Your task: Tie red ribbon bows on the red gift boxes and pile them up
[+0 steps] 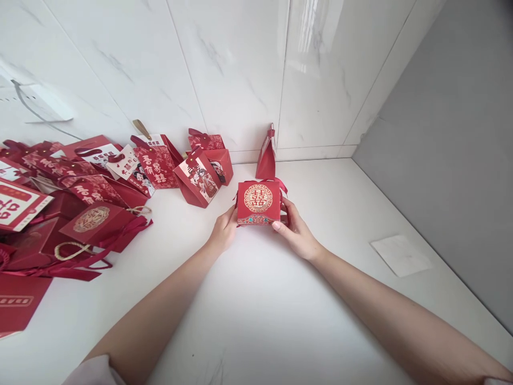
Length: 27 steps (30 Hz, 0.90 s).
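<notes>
A small red box (pixel 258 199) with a round gold emblem on its face is held between both hands near the middle of the white table. My left hand (pixel 225 229) grips its left side, with the fingertips partly hidden behind it. On the right side, my right hand (pixel 295 231) holds the box, its thumb at the lower front corner. Dark red ribbon shows at the box's right edge. Just behind it stands a narrow red triangular box (pixel 266 158) by the wall.
Many red gift boxes and bags (pixel 86 190) with ribbons crowd the left side. Upright red boxes (pixel 199 179) stand left of centre near the tiled wall (pixel 240 69). A white square sheet (pixel 401 255) lies at the right, before a grey surface (pixel 452 133).
</notes>
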Each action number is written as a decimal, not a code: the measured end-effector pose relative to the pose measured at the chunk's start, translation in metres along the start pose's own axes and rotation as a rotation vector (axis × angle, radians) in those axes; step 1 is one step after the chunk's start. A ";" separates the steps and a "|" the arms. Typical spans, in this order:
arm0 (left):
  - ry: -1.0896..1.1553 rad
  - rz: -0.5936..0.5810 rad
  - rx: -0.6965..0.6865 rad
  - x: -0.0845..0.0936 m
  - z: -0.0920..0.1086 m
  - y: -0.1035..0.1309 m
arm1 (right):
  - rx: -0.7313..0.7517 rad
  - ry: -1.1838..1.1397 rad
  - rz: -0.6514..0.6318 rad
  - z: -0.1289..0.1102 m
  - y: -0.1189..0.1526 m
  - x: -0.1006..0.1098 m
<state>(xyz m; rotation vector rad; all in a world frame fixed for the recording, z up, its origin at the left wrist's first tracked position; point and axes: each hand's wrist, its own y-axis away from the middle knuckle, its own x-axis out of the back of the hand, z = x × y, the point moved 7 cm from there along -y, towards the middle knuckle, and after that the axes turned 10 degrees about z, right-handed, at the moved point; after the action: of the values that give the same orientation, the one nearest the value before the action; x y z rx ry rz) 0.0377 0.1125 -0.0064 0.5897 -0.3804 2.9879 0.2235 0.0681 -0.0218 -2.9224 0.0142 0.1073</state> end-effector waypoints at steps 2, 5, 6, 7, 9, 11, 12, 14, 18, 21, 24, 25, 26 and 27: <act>-0.009 -0.006 -0.007 0.000 -0.002 -0.001 | -0.004 0.003 -0.003 0.000 0.000 0.000; 0.006 -0.007 -0.008 -0.001 -0.005 -0.002 | -0.006 0.014 0.002 0.000 0.000 0.001; 0.020 -0.005 -0.004 -0.002 -0.007 -0.002 | -0.005 0.017 0.001 0.000 0.000 0.001; 0.032 0.000 0.001 -0.002 -0.008 -0.002 | -0.005 0.019 0.000 0.000 0.000 0.001; 0.043 0.010 0.009 -0.002 -0.011 -0.002 | -0.004 0.027 -0.002 0.000 0.000 0.001; 0.035 0.016 0.009 -0.002 -0.013 -0.002 | -0.005 0.037 -0.004 0.001 0.000 0.001; 0.029 0.016 0.008 -0.002 -0.013 -0.002 | -0.006 0.041 -0.005 0.001 -0.001 0.001; 0.019 0.009 0.008 -0.002 -0.015 -0.002 | -0.007 0.042 -0.007 0.002 -0.001 0.001; -0.023 0.015 -0.014 0.000 -0.013 -0.003 | 0.005 0.038 -0.002 -0.001 0.000 0.000; 0.046 0.081 -0.006 0.004 -0.009 -0.003 | 0.053 0.065 0.047 -0.006 0.001 0.001; 0.241 0.069 0.012 0.002 -0.005 0.000 | 0.110 0.153 0.160 -0.010 0.003 0.006; 0.271 0.030 -0.005 -0.001 -0.003 0.002 | 0.137 0.192 0.189 -0.012 0.004 0.007; 0.269 -0.015 -0.031 -0.004 0.000 0.003 | 0.171 0.231 0.201 -0.014 0.005 0.007; 0.248 -0.061 -0.059 -0.007 0.003 0.005 | 0.207 0.269 0.196 -0.017 0.006 0.006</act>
<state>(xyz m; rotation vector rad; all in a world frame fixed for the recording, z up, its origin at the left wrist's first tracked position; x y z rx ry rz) 0.0449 0.1067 -0.0077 0.2167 -0.4199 2.9306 0.2308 0.0587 -0.0073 -2.6985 0.3338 -0.2418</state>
